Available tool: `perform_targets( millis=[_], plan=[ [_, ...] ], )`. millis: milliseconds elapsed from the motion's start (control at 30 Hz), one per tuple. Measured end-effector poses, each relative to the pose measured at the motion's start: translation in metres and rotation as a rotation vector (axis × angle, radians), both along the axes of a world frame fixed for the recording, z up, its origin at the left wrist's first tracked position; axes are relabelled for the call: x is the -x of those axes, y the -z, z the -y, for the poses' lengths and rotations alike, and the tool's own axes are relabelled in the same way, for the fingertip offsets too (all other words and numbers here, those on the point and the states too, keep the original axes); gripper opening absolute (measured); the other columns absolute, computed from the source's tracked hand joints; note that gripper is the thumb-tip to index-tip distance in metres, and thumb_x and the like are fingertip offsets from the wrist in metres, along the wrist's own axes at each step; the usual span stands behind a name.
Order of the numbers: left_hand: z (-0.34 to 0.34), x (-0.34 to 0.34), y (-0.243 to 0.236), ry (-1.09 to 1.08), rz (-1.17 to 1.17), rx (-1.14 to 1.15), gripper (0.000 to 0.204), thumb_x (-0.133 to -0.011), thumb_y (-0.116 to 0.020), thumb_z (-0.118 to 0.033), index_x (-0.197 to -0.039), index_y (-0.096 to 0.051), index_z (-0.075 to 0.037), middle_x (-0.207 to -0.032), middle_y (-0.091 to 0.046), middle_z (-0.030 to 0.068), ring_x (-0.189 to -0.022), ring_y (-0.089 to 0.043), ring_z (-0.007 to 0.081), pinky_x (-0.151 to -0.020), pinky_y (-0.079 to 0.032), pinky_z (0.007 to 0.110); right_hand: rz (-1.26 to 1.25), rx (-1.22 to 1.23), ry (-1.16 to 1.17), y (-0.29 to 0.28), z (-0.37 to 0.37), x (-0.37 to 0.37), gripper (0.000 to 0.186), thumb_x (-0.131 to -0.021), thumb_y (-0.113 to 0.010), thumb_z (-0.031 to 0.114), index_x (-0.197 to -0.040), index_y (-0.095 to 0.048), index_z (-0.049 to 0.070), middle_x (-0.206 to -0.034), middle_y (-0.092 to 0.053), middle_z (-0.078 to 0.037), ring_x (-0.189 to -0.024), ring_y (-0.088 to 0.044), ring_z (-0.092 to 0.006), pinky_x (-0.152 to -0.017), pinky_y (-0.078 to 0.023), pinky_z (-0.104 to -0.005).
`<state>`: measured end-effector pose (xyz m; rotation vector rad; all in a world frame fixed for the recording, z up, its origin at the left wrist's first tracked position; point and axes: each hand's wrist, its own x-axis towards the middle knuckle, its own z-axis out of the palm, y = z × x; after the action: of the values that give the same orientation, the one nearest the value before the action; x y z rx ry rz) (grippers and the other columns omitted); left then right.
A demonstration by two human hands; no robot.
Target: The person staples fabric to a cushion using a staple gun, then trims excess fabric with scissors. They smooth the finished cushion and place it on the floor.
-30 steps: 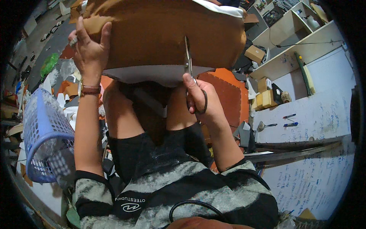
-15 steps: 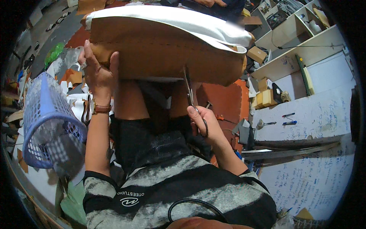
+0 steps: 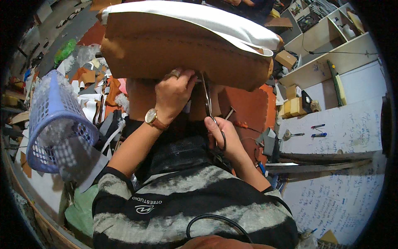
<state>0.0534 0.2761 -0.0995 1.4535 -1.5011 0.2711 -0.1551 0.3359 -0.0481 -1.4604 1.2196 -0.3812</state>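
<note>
A broad brown sheet of leather-like material (image 3: 166, 50) lies across my knees, with a line of stitching along it. White material (image 3: 178, 12) is folded along its far side. Fingers of my left hand (image 3: 174, 93) are closed on the sheet's near edge, around its middle; the fingertips are partly hidden. Just right of them, a pair of scissors (image 3: 207, 97) meets that same edge, blades pointing away from me. My right hand (image 3: 224, 133) holds the scissors by their dark handles, thumb on top.
On the left, a blue perforated plastic basket (image 3: 56, 120) lies tipped with white fluff in it, beside scattered offcuts (image 3: 95, 89). To the right are a white board (image 3: 331, 133) with pens and a shelf unit (image 3: 323, 45). Another person's hand (image 3: 247, 2) shows at the far edge.
My left hand has left the sheet's left end and moved right to its near edge beside the scissors. My right hand keeps the scissors in almost the same place.
</note>
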Motion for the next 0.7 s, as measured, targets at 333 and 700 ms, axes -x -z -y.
perform_targets(
  millis=[333, 700],
  plan=[
    [0.012, 0.009, 0.006, -0.102, 0.099, 0.072, 0.017, -0.085, -0.084, -0.032, -0.092, -0.076, -0.019, -0.082, -0.075, 0.0054, -0.067, -0.073, 0.0267, -0.057, -0.057, 0.038, 0.021, -0.037, 0.009, 0.003, 0.006, 0.001, 0.055, -0.105, -0.054, 0.060, -0.084, -0.056, 0.009, -0.065, -0.053, 0.000, -0.055, -0.055, -0.0106, -0.054, -0.042, -0.0271],
    [0.005, 0.023, 0.014, -0.108, -0.027, 0.105, 0.011, -0.085, -0.080, -0.023, -0.093, -0.076, -0.017, -0.073, -0.073, 0.0031, -0.064, -0.071, 0.0235, -0.063, -0.056, 0.036, 0.035, -0.073, -0.010, 0.010, 0.000, 0.004, 0.056, -0.105, -0.054, 0.062, -0.084, -0.056, 0.011, -0.062, -0.055, 0.000, -0.054, -0.054, -0.0105, -0.054, -0.041, -0.0264]
  ],
)
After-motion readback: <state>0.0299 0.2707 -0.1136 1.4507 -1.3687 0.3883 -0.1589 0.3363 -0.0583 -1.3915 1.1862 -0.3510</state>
